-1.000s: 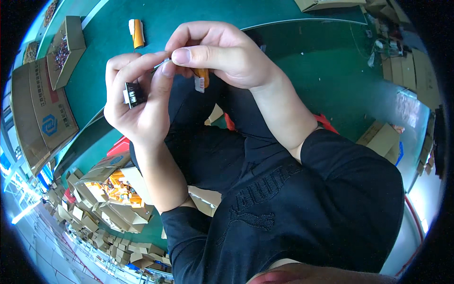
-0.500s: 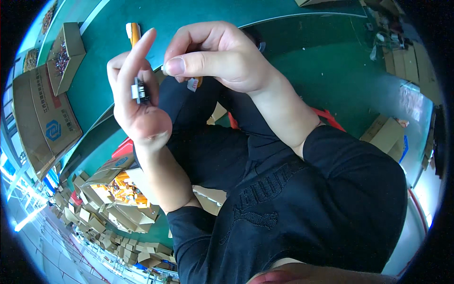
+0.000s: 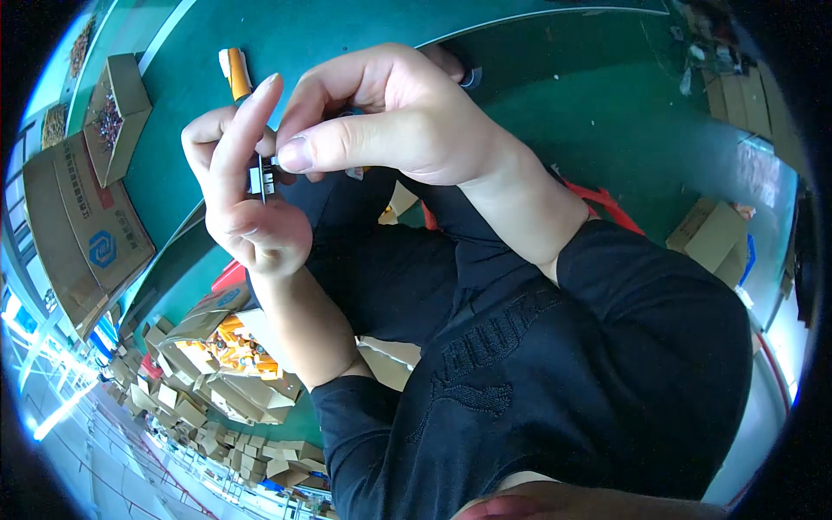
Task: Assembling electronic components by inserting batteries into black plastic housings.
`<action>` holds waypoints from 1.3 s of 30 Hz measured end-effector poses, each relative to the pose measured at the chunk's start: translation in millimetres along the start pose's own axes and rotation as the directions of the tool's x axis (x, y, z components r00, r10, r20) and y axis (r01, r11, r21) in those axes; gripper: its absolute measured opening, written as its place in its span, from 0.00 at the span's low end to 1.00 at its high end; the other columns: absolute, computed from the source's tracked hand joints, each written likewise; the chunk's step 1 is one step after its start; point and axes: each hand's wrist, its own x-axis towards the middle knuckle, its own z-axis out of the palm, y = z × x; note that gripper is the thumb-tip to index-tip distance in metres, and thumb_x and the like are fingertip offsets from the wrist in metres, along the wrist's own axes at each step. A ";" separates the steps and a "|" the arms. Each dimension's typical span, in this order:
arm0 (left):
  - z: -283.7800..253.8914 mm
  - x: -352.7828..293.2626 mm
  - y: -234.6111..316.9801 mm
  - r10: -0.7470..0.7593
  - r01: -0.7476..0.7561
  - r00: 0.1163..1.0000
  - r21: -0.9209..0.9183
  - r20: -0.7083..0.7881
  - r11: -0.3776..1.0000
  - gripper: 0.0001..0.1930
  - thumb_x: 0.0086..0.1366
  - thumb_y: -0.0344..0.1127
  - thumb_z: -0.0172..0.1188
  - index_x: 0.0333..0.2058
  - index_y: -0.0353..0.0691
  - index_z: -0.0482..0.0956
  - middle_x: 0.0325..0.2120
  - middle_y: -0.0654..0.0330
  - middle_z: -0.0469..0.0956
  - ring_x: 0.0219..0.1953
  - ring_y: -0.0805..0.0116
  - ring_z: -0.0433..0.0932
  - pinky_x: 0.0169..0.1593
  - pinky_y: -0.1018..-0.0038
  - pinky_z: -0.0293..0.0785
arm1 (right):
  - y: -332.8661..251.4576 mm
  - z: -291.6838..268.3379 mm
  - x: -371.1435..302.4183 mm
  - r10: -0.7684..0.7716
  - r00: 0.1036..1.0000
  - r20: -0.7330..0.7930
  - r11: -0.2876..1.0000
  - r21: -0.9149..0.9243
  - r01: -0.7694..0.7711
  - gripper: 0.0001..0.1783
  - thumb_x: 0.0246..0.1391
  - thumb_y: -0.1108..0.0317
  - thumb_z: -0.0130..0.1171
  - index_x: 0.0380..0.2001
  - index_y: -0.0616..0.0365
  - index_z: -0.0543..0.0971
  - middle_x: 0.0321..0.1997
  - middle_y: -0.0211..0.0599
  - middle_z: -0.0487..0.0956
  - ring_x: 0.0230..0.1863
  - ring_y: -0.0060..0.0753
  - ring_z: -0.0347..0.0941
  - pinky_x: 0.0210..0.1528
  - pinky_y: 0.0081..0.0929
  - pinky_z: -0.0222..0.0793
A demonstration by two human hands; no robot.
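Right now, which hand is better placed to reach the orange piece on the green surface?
Probably the left hand: it is nearer the orange piece, though it holds a small part. The right hand, farther off, pinches a white tip beside that part.

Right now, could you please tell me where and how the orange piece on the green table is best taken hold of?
I would pinch the orange piece across its long sides near the middle, coming from the far side: it looks long and narrow, seems to lie flat on the green table, and the left hand crowds its near end in this view.
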 end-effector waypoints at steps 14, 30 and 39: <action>0.3 -1.6 -1.9 0.013 -0.012 1.000 0.043 -0.020 0.999 0.48 0.72 0.74 0.23 0.47 0.43 0.88 0.35 0.58 0.69 0.39 0.67 0.64 0.42 0.71 0.65 | 1.2 -5.7 -0.2 -0.011 0.999 0.033 0.997 -0.071 0.013 0.08 0.57 0.76 0.64 0.40 0.64 0.85 0.35 0.37 0.85 0.33 0.20 0.77 0.39 0.13 0.71; 0.4 -0.7 -0.6 0.039 -0.038 0.999 0.037 -0.003 0.999 0.44 0.75 0.70 0.28 0.46 0.40 0.88 0.34 0.58 0.73 0.42 0.65 0.64 0.47 0.70 0.65 | -1.3 -4.8 -0.8 -0.001 1.000 0.014 0.992 -0.124 0.003 0.08 0.58 0.75 0.64 0.41 0.64 0.85 0.34 0.36 0.85 0.33 0.19 0.77 0.36 0.11 0.70; -8.2 -0.2 -0.2 -0.012 0.009 0.988 0.022 0.153 1.000 0.42 0.76 0.67 0.32 0.51 0.33 0.83 0.42 0.51 0.71 0.44 0.62 0.68 0.48 0.66 0.66 | -13.5 -4.2 -1.8 0.112 0.994 0.014 0.993 0.017 -0.113 0.08 0.59 0.73 0.64 0.41 0.63 0.85 0.32 0.34 0.84 0.28 0.17 0.73 0.30 0.11 0.67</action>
